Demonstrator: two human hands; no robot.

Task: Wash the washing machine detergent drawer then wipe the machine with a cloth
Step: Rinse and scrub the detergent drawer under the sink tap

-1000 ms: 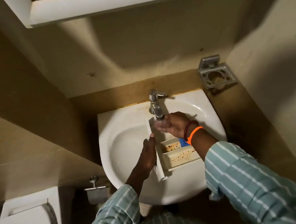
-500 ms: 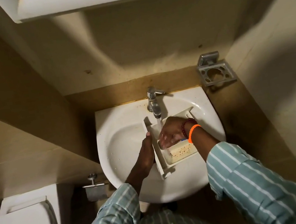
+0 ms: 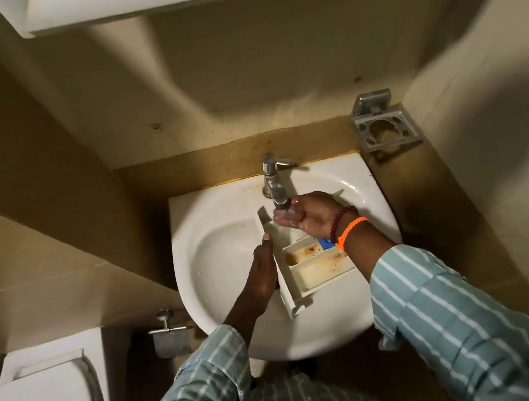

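Glossy white ceramic sink point(image 3: 340, 184), shiny metal tap point(image 3: 274, 185), stained matt plastic drawer point(image 3: 319, 268).

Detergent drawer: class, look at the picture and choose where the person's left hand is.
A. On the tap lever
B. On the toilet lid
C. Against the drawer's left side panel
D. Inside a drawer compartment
C: the left hand lies flat along the left side panel of the drawer in the sink, while the right hand is cupped under the tap spout.
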